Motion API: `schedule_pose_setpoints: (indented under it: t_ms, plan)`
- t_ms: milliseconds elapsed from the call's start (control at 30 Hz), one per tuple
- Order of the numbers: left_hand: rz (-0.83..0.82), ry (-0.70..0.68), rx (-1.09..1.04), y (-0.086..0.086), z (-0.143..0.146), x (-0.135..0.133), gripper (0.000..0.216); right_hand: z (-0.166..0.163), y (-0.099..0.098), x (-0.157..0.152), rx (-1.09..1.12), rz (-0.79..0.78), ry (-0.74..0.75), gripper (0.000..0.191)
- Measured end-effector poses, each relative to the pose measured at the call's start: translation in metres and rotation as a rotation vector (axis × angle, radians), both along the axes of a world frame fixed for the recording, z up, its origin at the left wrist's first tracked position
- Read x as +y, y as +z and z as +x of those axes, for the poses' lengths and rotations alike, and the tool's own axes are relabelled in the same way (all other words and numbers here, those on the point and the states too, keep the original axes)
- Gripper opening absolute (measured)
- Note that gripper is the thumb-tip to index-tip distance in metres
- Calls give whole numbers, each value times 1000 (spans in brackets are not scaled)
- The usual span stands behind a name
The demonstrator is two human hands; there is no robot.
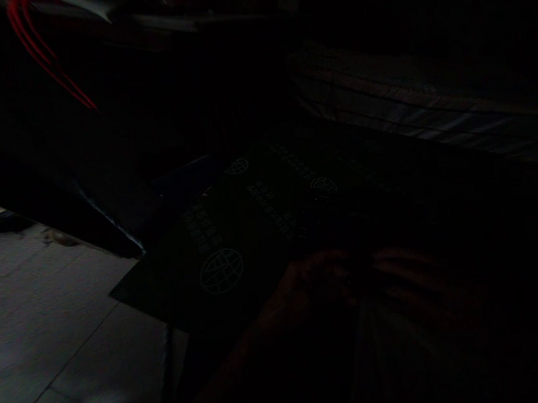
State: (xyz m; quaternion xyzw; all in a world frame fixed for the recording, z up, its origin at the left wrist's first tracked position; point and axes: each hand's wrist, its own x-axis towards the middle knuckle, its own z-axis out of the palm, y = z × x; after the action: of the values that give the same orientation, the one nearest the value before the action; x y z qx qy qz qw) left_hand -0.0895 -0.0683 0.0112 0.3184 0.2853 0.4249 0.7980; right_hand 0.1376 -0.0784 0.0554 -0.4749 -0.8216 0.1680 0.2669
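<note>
Darkness swallows the head view. My left hand and right hand sit close together, likely sharing one edge, though I cannot tell their grip. The printed sheet lies flat just beyond them, with the floor off to their left.

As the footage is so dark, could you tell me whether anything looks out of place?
Nothing stands out. The left hand and right hand sit close together by a dark globe-printed sheet; the rest is too dim to judge.
</note>
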Motion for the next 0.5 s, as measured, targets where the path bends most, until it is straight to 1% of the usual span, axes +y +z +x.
schedule_pose_setpoints:
  t_ms: [33,67,133,233,333,433,500]
  plan:
    - [-10,-3,13,-1,-1,-2,40,-6,-5,7,-32,-8,76,26]
    - [-18,18,-1,-3,-3,-3,41,-12,-10,11,-39,-14,117,28]
    - [-10,-41,-81,-11,-7,-5,46,-20,-19,13,-19,-74,182,30]
    - [-1,-99,-214,-27,-13,-5,50,-25,-28,8,65,-208,189,32]
    - [-13,-167,-196,-39,-15,-6,47,-27,-32,4,97,-276,193,30]
    - [-29,-191,-154,-45,-14,-8,49,-29,-31,0,99,-313,218,24]
    - [-54,-202,-147,-47,-13,-10,49,-29,-30,-5,109,-332,217,25]
